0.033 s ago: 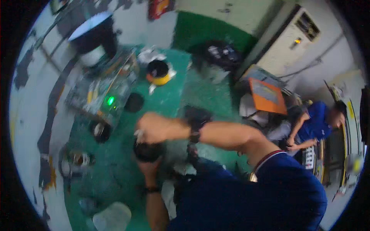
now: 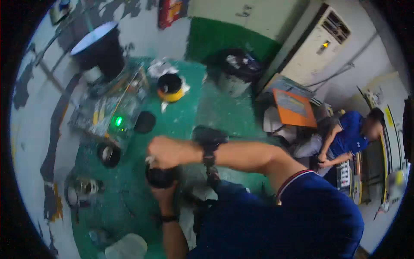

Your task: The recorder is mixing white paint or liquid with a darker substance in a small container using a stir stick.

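Observation:
My left hand (image 2: 163, 194) is closed around the side of a black round container (image 2: 161, 177). It holds the container over the green table (image 2: 123, 177). Across its far side reaches my right hand (image 2: 166, 152), fingers curled down with a small whitish piece (image 2: 149, 160) showing at the fingertips, perhaps a cloth or paper. The right hand partly covers the container, and its inside looks dark. A flat black disc (image 2: 145, 121) lies beyond my hands. To the left stands a small black cup (image 2: 108, 155) with something pale in it.
A black pot with a yellow band (image 2: 170, 87) stands near crumpled foil (image 2: 162, 68). At the left are a cluttered clear box with a green light (image 2: 118, 121) and a glass jar (image 2: 89, 186). A pale lid (image 2: 126, 247) lies near the front. Another person (image 2: 351, 134) sits right.
The whole view has shifted a little and grown sharper. Both hands stay on the black container, with no clear change of grip.

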Demonstrator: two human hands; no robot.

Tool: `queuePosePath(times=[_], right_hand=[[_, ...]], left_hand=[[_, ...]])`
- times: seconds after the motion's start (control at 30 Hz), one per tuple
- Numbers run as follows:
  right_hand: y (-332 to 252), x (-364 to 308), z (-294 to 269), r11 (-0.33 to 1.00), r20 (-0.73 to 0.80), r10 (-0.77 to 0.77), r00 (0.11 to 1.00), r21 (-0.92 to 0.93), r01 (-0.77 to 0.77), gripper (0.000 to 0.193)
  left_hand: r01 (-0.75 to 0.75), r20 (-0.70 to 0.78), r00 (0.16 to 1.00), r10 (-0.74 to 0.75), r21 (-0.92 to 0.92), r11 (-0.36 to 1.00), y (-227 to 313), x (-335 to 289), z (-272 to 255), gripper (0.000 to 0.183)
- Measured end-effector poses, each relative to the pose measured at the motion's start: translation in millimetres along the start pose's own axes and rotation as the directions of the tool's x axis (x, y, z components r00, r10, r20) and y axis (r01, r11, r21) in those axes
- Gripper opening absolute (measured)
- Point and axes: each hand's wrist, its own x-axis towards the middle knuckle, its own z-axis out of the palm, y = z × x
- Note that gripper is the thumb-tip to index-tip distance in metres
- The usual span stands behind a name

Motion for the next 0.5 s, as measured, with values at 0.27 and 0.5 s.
queuePosePath(times=[0.27, 0.5], right_hand=[[8, -27, -8, 0.830, 0.096, 0.364, 0.926, 0.419, -0.369, 0.034], [-3, -32, -4, 0.686, 0.125, 0.411, 0.903, 0.610, -0.397, 0.029]], left_hand=[[-0.062, -0.028, 0.998, 0.060, -0.074, 0.995, -52, 0, -21, 0.124], [-0.008, -0.037, 0.999, 0.012, 0.108, 0.994, -11, -4, -26, 0.122]])
